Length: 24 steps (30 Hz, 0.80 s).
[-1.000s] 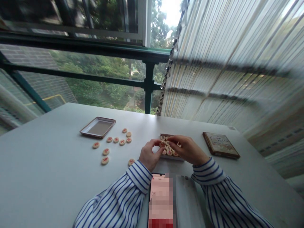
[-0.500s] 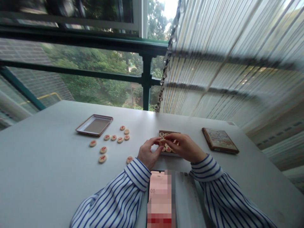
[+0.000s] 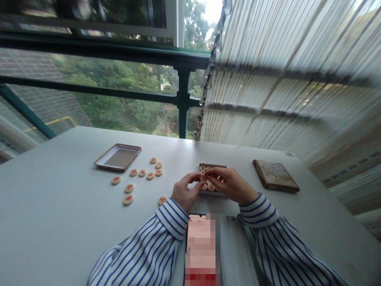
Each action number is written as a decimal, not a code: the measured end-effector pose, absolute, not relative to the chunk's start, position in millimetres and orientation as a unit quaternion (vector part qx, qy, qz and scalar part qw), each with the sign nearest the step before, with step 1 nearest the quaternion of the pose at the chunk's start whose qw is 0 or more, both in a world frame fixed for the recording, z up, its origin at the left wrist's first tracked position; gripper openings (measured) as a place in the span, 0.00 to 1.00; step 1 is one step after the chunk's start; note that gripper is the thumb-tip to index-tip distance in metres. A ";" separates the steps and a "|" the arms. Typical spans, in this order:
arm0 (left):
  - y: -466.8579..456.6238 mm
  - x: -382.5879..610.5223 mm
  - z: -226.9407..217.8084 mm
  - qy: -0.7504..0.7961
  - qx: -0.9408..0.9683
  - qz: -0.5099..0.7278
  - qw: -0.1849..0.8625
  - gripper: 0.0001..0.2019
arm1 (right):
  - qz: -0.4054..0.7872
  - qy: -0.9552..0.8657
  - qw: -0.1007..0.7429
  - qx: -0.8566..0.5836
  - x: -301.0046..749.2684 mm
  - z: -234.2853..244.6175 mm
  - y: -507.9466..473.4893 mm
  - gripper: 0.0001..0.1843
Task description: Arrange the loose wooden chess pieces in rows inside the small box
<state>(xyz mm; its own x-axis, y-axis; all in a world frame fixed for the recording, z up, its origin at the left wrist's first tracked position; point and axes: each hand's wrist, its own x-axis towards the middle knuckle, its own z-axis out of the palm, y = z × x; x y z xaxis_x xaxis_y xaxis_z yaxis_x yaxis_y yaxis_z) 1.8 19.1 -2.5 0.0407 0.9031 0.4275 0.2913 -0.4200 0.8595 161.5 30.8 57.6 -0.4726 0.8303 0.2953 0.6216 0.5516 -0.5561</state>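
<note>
Head view, left hand: thumb and forefinger pinch a round piece at the near left corner of the small box.
Right hand: fingers curled together over the box's discs (whether they grip one, I cannot tell).
Small box: on the white table, between both hands.
Loose pieces: scattered left of the hands, near an empty tray.
Flat case: lying to the right, apart from the hands.

Brown tray, patterned lid perhaps, window blinds
</note>
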 end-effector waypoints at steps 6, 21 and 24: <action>22.6 1.7 -7.1 0.466 0.619 0.532 0.342 0.14 | 0.204 -0.834 0.278 -0.431 161.8 58.5 29.7 0.11; 22.6 1.1 -5.2 0.440 0.594 0.535 0.408 0.15 | 0.188 -0.843 0.278 -0.421 156.1 63.2 26.5 0.11; 22.9 1.4 -6.0 0.435 0.585 0.537 0.424 0.16 | 0.179 -0.845 0.274 -0.422 156.0 62.6 26.7 0.11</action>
<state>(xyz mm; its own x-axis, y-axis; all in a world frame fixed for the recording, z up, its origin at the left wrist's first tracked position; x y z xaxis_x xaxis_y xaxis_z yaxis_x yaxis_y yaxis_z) 1.4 22.9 -6.0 0.0440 0.9647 0.2596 0.0537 -0.2618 0.9636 156.0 26.7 62.6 -0.4935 0.8118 0.3121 0.6163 0.5796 -0.5331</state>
